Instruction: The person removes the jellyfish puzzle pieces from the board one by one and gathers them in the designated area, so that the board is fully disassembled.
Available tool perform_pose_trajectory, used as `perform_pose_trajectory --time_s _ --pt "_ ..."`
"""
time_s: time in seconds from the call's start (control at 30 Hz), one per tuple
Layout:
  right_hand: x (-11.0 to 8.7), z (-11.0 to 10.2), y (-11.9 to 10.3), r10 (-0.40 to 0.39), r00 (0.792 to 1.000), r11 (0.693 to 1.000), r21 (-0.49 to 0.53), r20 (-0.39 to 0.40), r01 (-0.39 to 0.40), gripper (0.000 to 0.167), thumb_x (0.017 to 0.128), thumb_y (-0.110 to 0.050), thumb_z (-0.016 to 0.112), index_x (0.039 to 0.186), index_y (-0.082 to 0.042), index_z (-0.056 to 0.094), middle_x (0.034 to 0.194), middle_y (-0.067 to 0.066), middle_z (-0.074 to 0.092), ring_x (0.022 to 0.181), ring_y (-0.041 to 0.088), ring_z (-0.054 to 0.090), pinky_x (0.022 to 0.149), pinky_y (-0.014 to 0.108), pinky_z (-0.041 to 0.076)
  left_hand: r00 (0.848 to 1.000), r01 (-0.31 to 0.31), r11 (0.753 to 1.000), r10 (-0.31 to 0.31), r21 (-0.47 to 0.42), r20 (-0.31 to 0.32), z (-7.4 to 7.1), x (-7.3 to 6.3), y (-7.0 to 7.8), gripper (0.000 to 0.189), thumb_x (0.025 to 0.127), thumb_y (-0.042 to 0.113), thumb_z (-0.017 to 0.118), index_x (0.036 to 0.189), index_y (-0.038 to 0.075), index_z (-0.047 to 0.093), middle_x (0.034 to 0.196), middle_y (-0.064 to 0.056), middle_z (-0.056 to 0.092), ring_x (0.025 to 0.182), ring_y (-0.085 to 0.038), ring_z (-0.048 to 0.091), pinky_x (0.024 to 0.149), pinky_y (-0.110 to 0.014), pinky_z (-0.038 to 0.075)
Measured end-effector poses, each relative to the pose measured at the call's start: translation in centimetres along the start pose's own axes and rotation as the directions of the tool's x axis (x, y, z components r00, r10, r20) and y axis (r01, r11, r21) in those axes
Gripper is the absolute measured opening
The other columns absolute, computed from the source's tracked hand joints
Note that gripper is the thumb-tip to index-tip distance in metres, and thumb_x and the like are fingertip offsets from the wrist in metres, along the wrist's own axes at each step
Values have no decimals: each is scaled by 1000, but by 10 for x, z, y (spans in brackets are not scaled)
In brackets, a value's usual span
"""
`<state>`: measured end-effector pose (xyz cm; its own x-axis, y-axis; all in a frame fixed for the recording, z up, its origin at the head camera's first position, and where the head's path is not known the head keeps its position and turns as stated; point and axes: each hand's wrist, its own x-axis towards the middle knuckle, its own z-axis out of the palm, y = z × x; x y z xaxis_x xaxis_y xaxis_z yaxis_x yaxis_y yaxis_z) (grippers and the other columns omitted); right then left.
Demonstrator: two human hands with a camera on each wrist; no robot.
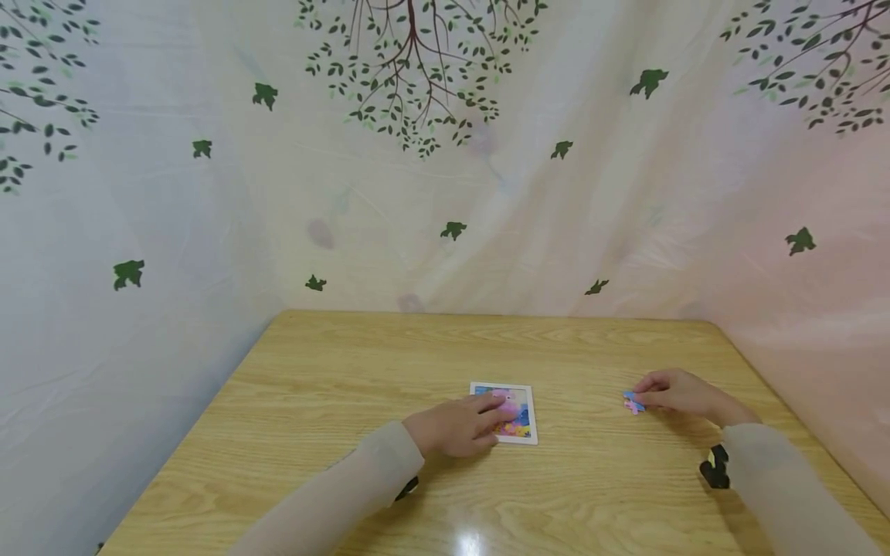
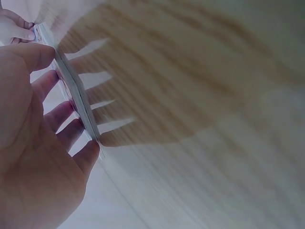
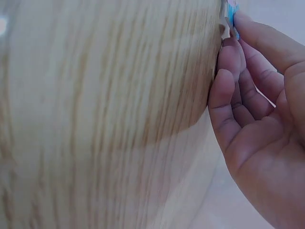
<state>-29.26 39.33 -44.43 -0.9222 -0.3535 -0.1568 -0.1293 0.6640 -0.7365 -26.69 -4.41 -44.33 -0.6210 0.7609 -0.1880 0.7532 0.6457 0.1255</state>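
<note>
A white-framed jigsaw puzzle (image 1: 534, 425) with a colourful cartoon picture lies flat on the wooden table. My left hand (image 1: 455, 426) rests over its left part, fingers spread and fairly straight, hiding some of the picture. Seen edge-on in the left wrist view, the puzzle's pale edge (image 2: 78, 90) runs along the fingertips. Off to the right, my right hand (image 1: 677, 392) pinches a small blue and pink puzzle piece (image 1: 633, 403) between thumb and fingers, close over the tabletop. The right wrist view shows that piece (image 3: 232, 19) at the thumb tip, partly cut off by the top edge.
The wooden table (image 1: 361, 355) reaches back to a pale fabric curtain (image 1: 389, 255) printed with leaves and branches, which also hangs along both sides. A black strap-like device (image 1: 716, 467) sits at the right wrist, by the sleeve.
</note>
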Motion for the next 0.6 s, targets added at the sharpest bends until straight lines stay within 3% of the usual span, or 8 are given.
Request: perform_pose_trajectory --time_s 0.3,0.6 --pt "-3 2 -3 -7 1000 999 -43 2 7 29 101 -18 67 116 7 68 93 3 65 76 11 53 64 25 48 1000 0 1000 0 11 13 0 -1 1 57 110 41 44 165 33 30 172 4 22 157 -16 22 125 -35 27" --pt "-2 0 -6 -10 1000 1000 5 12 10 33 103 -19 65 122 8 64 94 7 64 76 12 54 63 25 49 1000 -9 999 10 50 -14 2 -1 0 57 110 41 45 165 32 30 171 2 24 157 -17 23 124 -35 28"
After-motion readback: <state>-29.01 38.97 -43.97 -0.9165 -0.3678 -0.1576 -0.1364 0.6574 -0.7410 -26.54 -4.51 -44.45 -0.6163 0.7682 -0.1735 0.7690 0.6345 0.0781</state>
